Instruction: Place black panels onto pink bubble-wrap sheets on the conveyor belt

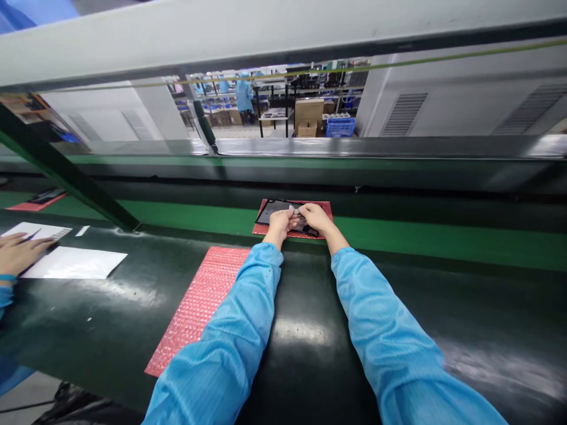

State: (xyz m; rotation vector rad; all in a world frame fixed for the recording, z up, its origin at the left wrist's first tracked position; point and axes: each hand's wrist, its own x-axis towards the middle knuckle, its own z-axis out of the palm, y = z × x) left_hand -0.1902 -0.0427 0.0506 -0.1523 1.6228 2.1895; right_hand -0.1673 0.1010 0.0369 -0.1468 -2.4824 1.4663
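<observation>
Both my arms reach forward to a flat black panel (pixel 277 206), which lies on a piece of red bubble wrap (pixel 328 208) on the green strip. My left hand (pixel 282 223) is over the panel's middle, with its fingers curled and closed. Close beside it, my right hand (pixel 314 217) pinches with thumb and forefinger. A small pale grey piece (pixel 297 211) shows between the fingertips of the two hands; its kind is too small to tell. My hands cover part of the panel.
Another red bubble wrap sheet (pixel 199 301) lies on the dark bench, partly under my left sleeve. At left, a co-worker's hand (pixel 20 254) rests near white sheets (pixel 77 263). A green slanted post (pixel 66 171) rises there. A metal rail (pixel 354 146) runs behind.
</observation>
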